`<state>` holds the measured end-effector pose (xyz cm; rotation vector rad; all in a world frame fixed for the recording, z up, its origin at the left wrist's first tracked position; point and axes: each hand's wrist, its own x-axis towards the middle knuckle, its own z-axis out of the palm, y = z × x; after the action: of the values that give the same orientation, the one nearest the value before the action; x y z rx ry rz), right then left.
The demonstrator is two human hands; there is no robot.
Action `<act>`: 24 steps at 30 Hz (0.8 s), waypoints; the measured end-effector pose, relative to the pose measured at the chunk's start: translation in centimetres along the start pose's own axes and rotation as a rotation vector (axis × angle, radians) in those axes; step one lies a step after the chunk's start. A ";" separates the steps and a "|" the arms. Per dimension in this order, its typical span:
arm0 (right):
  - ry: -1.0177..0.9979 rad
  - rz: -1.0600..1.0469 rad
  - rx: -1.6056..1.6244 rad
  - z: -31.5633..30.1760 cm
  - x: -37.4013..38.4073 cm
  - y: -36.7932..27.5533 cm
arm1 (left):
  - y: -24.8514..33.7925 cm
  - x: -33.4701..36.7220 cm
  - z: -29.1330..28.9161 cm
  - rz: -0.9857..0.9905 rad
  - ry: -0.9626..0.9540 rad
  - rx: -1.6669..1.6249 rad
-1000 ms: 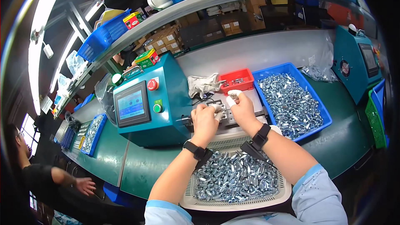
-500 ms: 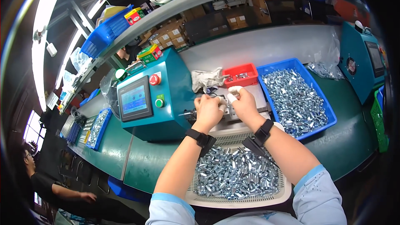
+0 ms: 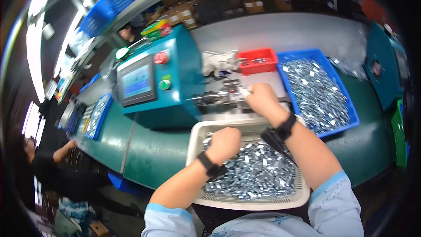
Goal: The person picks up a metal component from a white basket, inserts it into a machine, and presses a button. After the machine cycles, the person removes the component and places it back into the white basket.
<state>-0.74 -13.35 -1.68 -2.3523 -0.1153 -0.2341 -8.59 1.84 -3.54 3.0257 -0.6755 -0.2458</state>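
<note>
Filling a cream basket (image 3: 193,145) close to the person, shiny metal parts (image 3: 265,171) lay beneath the curled left hand (image 3: 225,144), while the right hand (image 3: 262,98) was at the metal fixture (image 3: 226,96) beside the teal machine (image 3: 177,66) on the green table (image 3: 162,149). Whether either grip held a part could not be told. The step looked like fetching a part; the next move seemed to call for a careful pinch.

The left hand (image 3: 224,144) is smeared in my view, its fingers hidden beneath it, so I can't tell what its grip holds. The right hand (image 3: 263,98) blurs too; anything at its fingertips (image 3: 245,92) is too small to identify. Dark rim swallows part of the right-side machine (image 3: 384,68).
</note>
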 end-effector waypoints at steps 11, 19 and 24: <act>-0.107 0.045 0.166 -0.1 -2.3 -1.1 | -0.5 -0.5 2.0 -0.016 0.106 -0.207; -0.256 0.134 0.384 -0.2 -3.0 -1.9 | 0.7 -0.4 1.8 0.132 0.144 -0.267; -0.317 0.125 0.405 -0.2 -2.8 -2.6 | 0.3 -0.7 0.1 0.062 0.054 -0.237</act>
<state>-3.94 -11.65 -0.30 -1.9663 -0.1525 0.2083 -9.34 1.87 -3.57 2.7716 -0.6818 -0.2235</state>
